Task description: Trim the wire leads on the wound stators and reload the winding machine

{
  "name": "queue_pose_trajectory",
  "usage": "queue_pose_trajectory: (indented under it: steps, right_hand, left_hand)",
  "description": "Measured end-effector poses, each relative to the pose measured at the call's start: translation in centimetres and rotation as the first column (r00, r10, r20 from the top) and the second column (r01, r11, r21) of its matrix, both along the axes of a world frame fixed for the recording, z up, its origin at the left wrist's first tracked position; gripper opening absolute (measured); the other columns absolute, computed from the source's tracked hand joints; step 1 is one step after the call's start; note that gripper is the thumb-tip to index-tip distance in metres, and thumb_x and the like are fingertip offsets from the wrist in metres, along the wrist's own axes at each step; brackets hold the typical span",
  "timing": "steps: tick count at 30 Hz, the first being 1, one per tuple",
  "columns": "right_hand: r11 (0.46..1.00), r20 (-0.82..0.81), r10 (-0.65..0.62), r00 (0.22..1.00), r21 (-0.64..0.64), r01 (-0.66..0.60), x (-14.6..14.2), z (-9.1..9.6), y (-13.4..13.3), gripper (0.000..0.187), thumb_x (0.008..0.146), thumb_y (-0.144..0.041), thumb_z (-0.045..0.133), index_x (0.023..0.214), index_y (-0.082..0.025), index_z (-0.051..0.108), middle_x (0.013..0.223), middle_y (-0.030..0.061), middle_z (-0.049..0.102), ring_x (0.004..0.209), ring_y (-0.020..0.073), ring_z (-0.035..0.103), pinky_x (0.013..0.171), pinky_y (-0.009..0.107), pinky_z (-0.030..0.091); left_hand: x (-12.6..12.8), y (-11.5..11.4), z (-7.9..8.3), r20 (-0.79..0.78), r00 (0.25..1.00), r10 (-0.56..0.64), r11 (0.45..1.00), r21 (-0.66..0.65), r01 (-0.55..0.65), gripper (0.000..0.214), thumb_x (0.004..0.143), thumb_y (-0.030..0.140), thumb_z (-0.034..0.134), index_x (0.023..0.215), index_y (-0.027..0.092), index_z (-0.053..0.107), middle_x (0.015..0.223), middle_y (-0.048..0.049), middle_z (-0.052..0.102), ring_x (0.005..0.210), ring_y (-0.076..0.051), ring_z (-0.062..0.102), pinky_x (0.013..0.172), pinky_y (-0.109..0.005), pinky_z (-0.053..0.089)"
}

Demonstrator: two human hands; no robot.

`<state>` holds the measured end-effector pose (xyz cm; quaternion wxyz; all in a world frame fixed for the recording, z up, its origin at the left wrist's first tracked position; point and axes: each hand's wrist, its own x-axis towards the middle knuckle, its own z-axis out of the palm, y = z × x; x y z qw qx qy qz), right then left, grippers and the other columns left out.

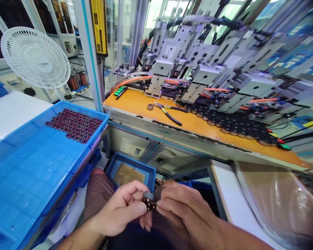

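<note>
Above my lap, my left hand point(122, 210) pinches a small round metal part point(148, 200) between thumb and fingers. The part has a grey cylindrical side and a black face with copper-coloured spots, tilted towards me. My right hand point(185, 205) is closed, its thumb and forefinger pressed together at the right edge of the part. Whatever lies between those right fingertips is too small to make out. A similar round part point(150, 107) sits on the orange bench top point(135, 100), beside pliers point(169, 113) with black and yellow handles.
A blue tray point(54, 173) on my left holds many small dark round parts point(77, 125) at its far end. Below the bench is a smaller blue bin point(152, 173) with cardboard inside. Machine fixtures point(195, 80) stand over rows of black parts point(232, 123). A white fan point(36, 57) is at left.
</note>
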<state>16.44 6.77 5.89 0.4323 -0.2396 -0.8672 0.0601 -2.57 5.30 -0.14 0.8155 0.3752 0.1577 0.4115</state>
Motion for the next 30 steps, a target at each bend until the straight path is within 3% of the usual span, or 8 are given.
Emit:
queue_pose_trajectory:
  steps: [3,6,10,13,16,21,26,30]
  right_hand:
    - [0.995,0.017,-0.092,0.996,-0.024,0.093,0.0,-0.5,-0.1,0.012,0.099,-0.013,0.050,0.095,-0.014,0.061,0.079,0.0038,0.066,0.067,0.0127,0.061,0.060,0.026,0.050]
    - [0.986,0.012,-0.158,0.987,-0.061,0.158,-0.1,-0.5,-0.1,0.010,0.097,-0.013,0.052,0.095,-0.016,0.061,0.080,0.0032,0.067,0.068,0.0125,0.062,0.060,0.025,0.050]
    - [0.997,-0.015,-0.067,0.998,-0.048,0.066,-0.1,0.0,0.1,0.011,0.098,-0.014,0.050,0.095,-0.016,0.060,0.079,0.0039,0.065,0.070,0.0125,0.061,0.062,0.024,0.052]
    - [0.999,-0.030,0.023,0.999,-0.023,-0.024,-0.1,0.1,0.3,0.012,0.099,-0.012,0.049,0.096,-0.013,0.060,0.079,0.0053,0.064,0.072,0.0127,0.061,0.065,0.024,0.053]
    - [0.998,-0.034,0.045,0.998,-0.036,-0.047,-0.2,-0.1,0.5,0.012,0.098,-0.012,0.050,0.093,-0.012,0.061,0.077,0.0048,0.063,0.069,0.0124,0.059,0.063,0.024,0.051]
    - [0.999,-0.079,0.033,0.996,-0.021,-0.035,-0.5,-0.1,0.9,0.015,0.099,-0.015,0.049,0.090,-0.013,0.061,0.077,0.0042,0.064,0.068,0.0121,0.060,0.062,0.024,0.050]
    - [0.998,-0.109,0.068,0.992,0.025,-0.065,-0.5,-0.1,1.5,0.019,0.098,-0.014,0.048,0.087,-0.011,0.063,0.074,0.0060,0.065,0.066,0.0127,0.060,0.060,0.025,0.049]
    - [0.999,-0.134,0.033,0.990,0.019,-0.030,-0.4,-0.5,1.4,0.016,0.095,-0.013,0.052,0.086,-0.010,0.064,0.075,0.0065,0.065,0.067,0.0128,0.060,0.061,0.025,0.050]
  left_hand:
    - [-0.3,0.0,0.7,-0.050,0.986,0.157,0.988,0.017,-0.156,0.020,0.087,0.020,0.071,0.106,0.021,0.063,0.087,-0.0008,0.071,0.069,-0.009,0.070,0.063,-0.018,0.051]
    - [-0.5,0.3,1.3,0.063,0.963,0.261,0.965,-0.011,-0.261,0.021,0.075,0.014,0.081,0.087,0.021,0.065,0.113,-0.0015,0.070,0.094,-0.016,0.073,0.081,-0.026,0.056]
    - [-0.4,0.7,1.2,0.181,0.951,0.250,0.968,-0.083,-0.238,0.030,0.074,0.037,0.084,0.095,0.022,0.067,0.112,-0.0053,0.072,0.120,-0.024,0.064,0.100,-0.034,0.050]
    - [-0.2,0.9,0.6,0.084,0.994,0.068,0.991,-0.122,-0.057,0.048,0.083,0.057,0.069,0.104,0.013,0.067,0.097,-0.0110,0.073,0.094,-0.019,0.071,0.082,-0.027,0.053]
    - [-0.2,0.9,0.1,0.049,0.997,-0.067,0.987,-0.146,0.074,0.045,0.086,0.056,0.065,0.093,0.012,0.066,0.071,-0.0046,0.070,0.060,-0.013,0.069,0.059,-0.021,0.050]
    - [-0.5,1.0,0.3,-0.036,0.996,-0.082,0.988,-0.135,0.077,0.043,0.084,0.049,0.072,0.109,0.015,0.065,0.070,-0.0041,0.073,0.056,-0.013,0.067,0.058,-0.021,0.050]
    - [-0.4,1.3,0.2,-0.034,0.980,-0.196,0.973,-0.133,0.189,0.044,0.089,0.055,0.062,0.095,0.011,0.067,0.059,-0.0046,0.068,0.044,-0.011,0.060,0.046,-0.018,0.043]
    - [-0.6,1.2,0.5,-0.143,0.989,-0.021,0.995,-0.100,0.007,0.026,0.089,0.034,0.070,0.105,0.016,0.063,0.062,0.0007,0.067,0.047,-0.008,0.062,0.051,-0.016,0.046]
